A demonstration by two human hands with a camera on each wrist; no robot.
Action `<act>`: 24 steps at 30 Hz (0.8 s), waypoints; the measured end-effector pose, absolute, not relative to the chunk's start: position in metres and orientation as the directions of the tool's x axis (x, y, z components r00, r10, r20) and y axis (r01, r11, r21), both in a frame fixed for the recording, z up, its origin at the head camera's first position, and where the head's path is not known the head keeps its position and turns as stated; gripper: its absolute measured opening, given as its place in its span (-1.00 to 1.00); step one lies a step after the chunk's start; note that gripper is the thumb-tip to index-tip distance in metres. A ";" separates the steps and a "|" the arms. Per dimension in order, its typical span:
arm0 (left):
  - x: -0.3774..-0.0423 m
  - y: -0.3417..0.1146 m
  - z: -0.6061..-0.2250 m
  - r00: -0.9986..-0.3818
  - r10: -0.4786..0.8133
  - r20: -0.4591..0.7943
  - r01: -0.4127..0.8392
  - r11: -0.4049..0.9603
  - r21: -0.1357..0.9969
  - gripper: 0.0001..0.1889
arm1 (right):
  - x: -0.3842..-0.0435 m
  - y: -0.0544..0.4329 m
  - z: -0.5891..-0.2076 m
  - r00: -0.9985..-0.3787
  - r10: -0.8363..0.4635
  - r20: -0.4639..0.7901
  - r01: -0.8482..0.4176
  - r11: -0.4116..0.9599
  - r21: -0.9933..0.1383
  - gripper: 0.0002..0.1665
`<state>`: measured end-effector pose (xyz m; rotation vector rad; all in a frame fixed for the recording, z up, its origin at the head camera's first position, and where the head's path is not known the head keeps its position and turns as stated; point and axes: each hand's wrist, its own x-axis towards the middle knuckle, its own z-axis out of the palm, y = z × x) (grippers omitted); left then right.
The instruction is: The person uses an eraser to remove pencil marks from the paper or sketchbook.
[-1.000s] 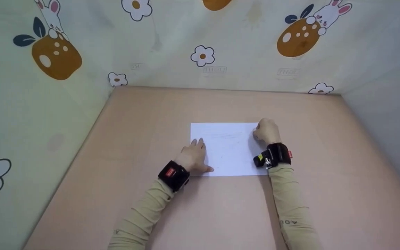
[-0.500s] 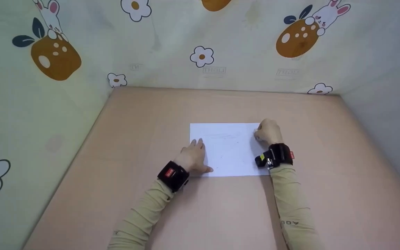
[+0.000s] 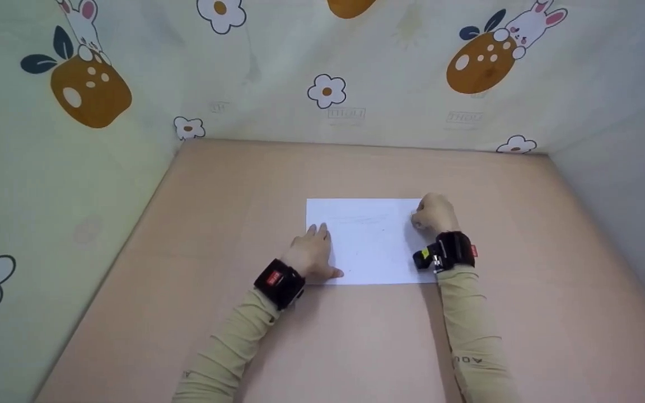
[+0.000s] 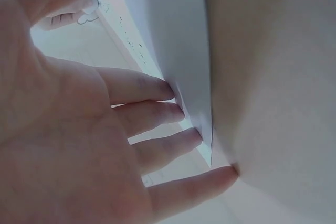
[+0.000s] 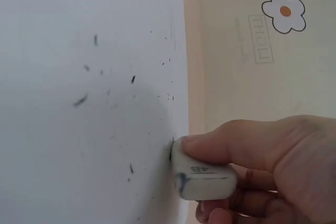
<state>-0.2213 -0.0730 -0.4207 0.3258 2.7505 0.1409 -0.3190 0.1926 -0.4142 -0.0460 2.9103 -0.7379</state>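
Note:
A white sheet of paper point(image 3: 370, 249) lies flat, with faint pencil lines across its upper part. My left hand point(image 3: 310, 253) rests on its left side, fingers spread and fairly straight. In the left wrist view three fingertips point(image 4: 167, 91) touch the sheet, while the little finger reaches the surface past its corner. At the upper right of the paper, my right hand point(image 3: 435, 214) pinches a white eraser point(image 5: 202, 179) marked 4B between thumb and fingers. One end of the eraser meets the sheet. Dark eraser crumbs point(image 5: 133, 79) are scattered over the paper.
The paper lies on a light brown tabletop point(image 3: 345, 336). Behind it and at both sides rise pale cloth walls point(image 3: 266, 78) printed with flowers and rabbits. A black wrist camera strap point(image 3: 280, 282) sits on each wrist, above beige sleeves point(image 3: 476, 330).
My right hand has slid slightly to the right along the top right of the paper, eraser in its fingers. The left hand stays in place on the sheet.

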 end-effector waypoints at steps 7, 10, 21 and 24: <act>-0.222 -0.074 -0.420 -0.902 0.255 -0.347 0.220 0.966 0.138 0.07 | -0.319 0.189 -0.410 -0.966 -0.122 -0.228 -0.001 0.884 -0.467 -0.74; -0.222 -0.075 -0.421 -0.902 0.260 -0.346 0.224 0.964 0.141 0.07 | -0.320 0.192 -0.415 -0.980 -0.059 -0.188 0.041 0.872 -0.487 -0.79; -0.239 -0.083 -0.418 -0.905 0.311 -0.290 0.250 0.941 0.227 -0.19 | -0.317 0.169 -0.410 -0.970 -0.198 -0.138 -0.109 0.869 -0.483 -0.63; -0.252 -0.088 -0.416 -0.918 0.289 -0.271 0.220 0.941 0.258 -0.26 | -0.316 0.160 -0.408 -0.971 -0.194 -0.139 -0.101 0.863 -0.495 -0.63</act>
